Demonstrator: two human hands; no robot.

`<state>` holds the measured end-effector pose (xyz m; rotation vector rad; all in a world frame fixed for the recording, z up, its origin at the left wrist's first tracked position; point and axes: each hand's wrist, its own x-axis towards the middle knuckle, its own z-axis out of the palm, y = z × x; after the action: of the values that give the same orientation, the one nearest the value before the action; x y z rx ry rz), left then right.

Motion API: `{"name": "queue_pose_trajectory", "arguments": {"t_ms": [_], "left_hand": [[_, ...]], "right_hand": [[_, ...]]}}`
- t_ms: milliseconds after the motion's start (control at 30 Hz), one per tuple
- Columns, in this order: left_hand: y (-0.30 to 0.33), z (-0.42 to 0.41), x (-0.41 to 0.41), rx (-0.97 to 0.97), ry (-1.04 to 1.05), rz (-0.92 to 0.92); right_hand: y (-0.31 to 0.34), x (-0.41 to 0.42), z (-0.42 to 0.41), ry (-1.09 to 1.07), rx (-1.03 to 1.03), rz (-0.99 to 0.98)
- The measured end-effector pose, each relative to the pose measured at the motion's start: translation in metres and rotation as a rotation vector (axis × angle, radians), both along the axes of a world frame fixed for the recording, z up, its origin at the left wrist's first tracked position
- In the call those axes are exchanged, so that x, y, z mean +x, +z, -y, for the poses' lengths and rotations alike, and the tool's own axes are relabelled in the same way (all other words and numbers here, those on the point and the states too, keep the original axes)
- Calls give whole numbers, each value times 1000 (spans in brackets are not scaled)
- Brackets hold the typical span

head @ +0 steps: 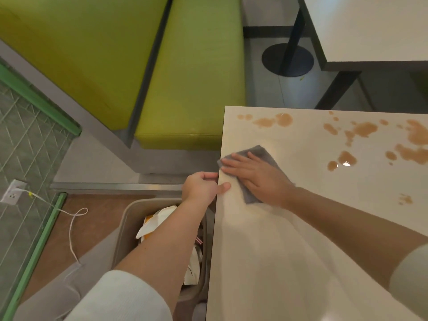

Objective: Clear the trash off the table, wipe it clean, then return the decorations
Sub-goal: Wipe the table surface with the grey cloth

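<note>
Reaching in from the lower left, a bare forearm below a white sleeve (120,297) crosses above a beige bin (125,230) holding crumpled white wrappers (157,221), which stands just beside the table's left edge. That left hand (203,186) curls at the edge of the table (266,262), thumb lying on top and fingers bent round the rim, gripping it. Just beyond, the right hand (252,174) lies flat with fingers straight and together, pressing a grey cloth (257,156) onto the tabletop close to the left edge; one corner of the cloth touches that edge. The near tabletop is bare and glossy. Farther right and toward the far edge, brown liquid spills (363,130) spread in puddles and drops, well apart from the cloth. Past the table sit a lime-green bench seat (192,84) and, at upper right, another white table (370,28) on a black pedestal base (287,59).
</note>
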<state>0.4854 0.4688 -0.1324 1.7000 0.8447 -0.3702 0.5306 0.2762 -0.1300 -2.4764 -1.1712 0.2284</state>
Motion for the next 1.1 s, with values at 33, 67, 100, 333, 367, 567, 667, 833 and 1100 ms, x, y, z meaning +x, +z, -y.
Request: {"name": "queue_pose_trajectory", "arguments": {"t_ms": [33, 67, 100, 333, 367, 567, 667, 833, 1100], "left_hand": [[1, -1, 0, -7, 1, -9], [1, -1, 1, -9, 1, -16], [2, 0, 1, -3, -8, -21], [10, 4, 4, 150, -138, -34], [12, 6, 4, 186, -172, -53], [27, 10, 30, 229, -444, -160], [34, 17, 44, 283, -440, -146], [35, 25, 76, 342, -372, 13], [28, 20, 88, 462, -393, 0]], "right_hand": [[0, 5, 8, -24, -37, 20], [0, 14, 16, -97, -72, 42], [-1, 23, 21, -213, -104, 61], [0, -10, -5, -307, -183, 80], [0, -17, 4, -247, -180, 70], [-4, 28, 62, -729, -193, 81], [-3, 32, 38, -898, -205, 95], [0, 2, 15, -407, -145, 49], [-7, 91, 58, -889, -184, 111]]}}
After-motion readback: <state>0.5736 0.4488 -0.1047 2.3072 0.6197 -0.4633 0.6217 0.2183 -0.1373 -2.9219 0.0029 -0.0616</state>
